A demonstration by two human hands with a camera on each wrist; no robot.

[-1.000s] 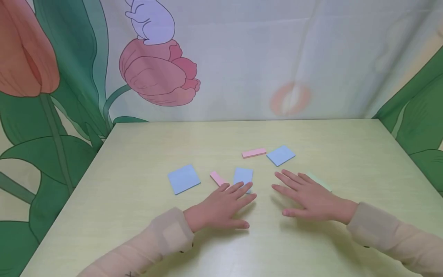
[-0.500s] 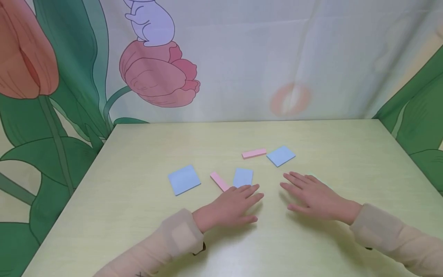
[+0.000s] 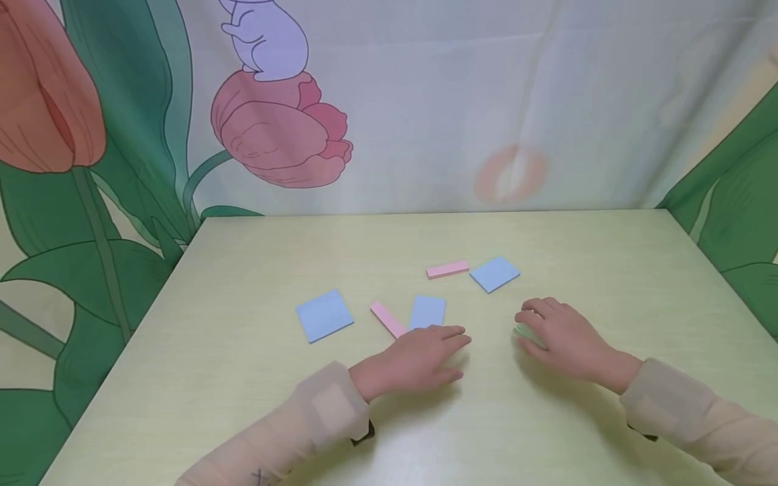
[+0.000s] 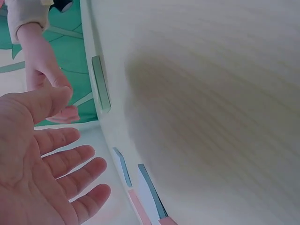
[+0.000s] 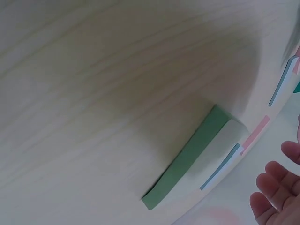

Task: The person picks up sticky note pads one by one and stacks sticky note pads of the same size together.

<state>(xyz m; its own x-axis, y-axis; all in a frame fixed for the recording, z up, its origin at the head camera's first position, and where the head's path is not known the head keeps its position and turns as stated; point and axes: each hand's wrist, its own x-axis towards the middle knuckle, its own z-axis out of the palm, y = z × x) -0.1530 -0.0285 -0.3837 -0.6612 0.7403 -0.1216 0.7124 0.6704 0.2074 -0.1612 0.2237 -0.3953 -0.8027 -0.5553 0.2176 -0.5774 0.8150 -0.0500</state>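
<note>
My left hand [image 3: 413, 361] hovers palm down above the table, fingers extended, holding nothing. Its fingers overlap the near edge of the middle blue flat piece [image 3: 428, 312] in the head view. The left wrist view shows this hand's palm [image 4: 37, 173] and spread fingers. My right hand [image 3: 568, 341] is over a green strip [image 5: 180, 161], mostly hidden beneath it in the head view. Its fingers bend loosely downward, while the right wrist view shows the fingertips [image 5: 262, 201] apart from the strip. A pink strip [image 3: 387, 320] lies beside the middle blue piece.
A blue square [image 3: 325, 316] lies on the table at left. Farther back, a second pink strip [image 3: 447, 270] lies right beside another blue piece [image 3: 495, 274]. A curtain [image 3: 419, 121] printed with flowers hangs behind the table's far edge.
My left hand has moved right, its fingers drawing closer together. My right hand has shifted right over the green strip, and its straight fingers now bend downward. The pieces stay put.
</note>
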